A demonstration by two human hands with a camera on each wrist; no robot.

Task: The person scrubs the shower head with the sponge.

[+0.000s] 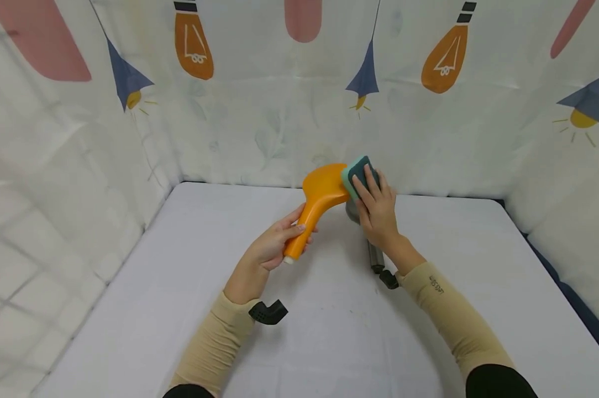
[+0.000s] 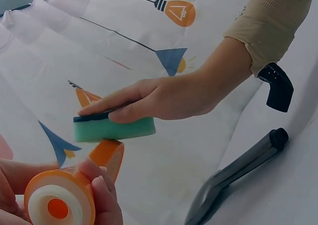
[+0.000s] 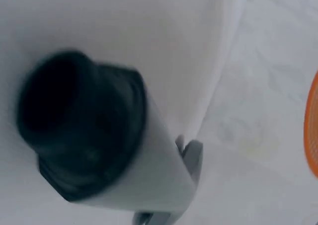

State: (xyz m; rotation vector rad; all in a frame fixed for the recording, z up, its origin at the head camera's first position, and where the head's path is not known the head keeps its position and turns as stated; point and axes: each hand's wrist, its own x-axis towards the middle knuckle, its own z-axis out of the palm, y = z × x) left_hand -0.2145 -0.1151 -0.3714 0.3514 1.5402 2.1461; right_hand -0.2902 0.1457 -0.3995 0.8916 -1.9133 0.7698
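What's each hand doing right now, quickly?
Left hand: closed, holding the orange shower head by its handle.
Right hand: open, its straight fingers lying on the green sponge.

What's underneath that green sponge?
An orange shower head against its green side, and a gray shower head lower down, partly hidden; whatever the sponge directly covers can't be seen.

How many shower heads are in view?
2: the orange shower head in the left hand, and the grey shower head on the table, partly hidden by the right hand in the head view.
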